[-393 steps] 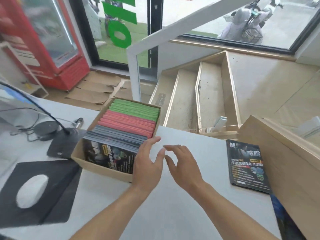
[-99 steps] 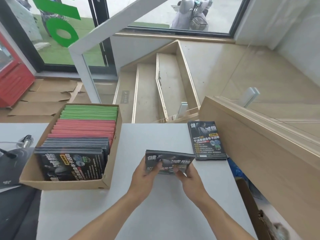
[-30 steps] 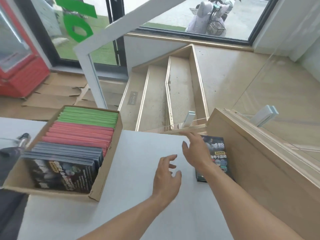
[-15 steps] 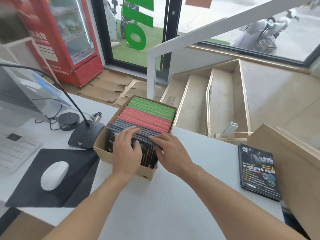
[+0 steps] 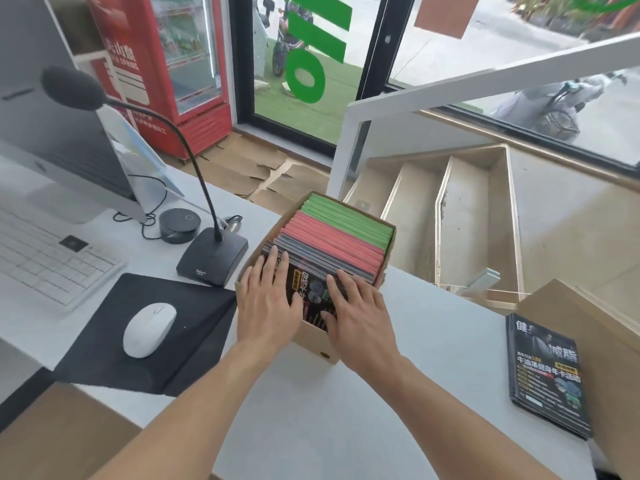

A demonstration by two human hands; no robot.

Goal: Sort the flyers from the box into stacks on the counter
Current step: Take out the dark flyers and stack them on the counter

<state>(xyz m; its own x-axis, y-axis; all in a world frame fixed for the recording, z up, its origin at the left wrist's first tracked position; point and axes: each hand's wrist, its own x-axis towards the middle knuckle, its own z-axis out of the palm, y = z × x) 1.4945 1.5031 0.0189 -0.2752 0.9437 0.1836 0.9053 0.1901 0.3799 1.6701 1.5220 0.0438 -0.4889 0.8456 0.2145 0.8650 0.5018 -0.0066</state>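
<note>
A cardboard box stands on the white counter, filled with upright flyers: black ones at the front, red ones behind them, green ones at the back. My left hand grips the left side of the front black flyers, fingers over their top edge and thumb on the cover. My right hand holds the right side of the same batch. A stack of black flyers lies flat at the counter's right end.
Left of the box stand a gooseneck microphone, a white mouse on a black pad, a keyboard and a monitor. A wooden ledge borders the right. Stairs drop beyond the counter.
One second ago my right hand was at the stack on the right and my left hovered over the counter. Both have since moved left onto the box's front black flyers, where they stay.
</note>
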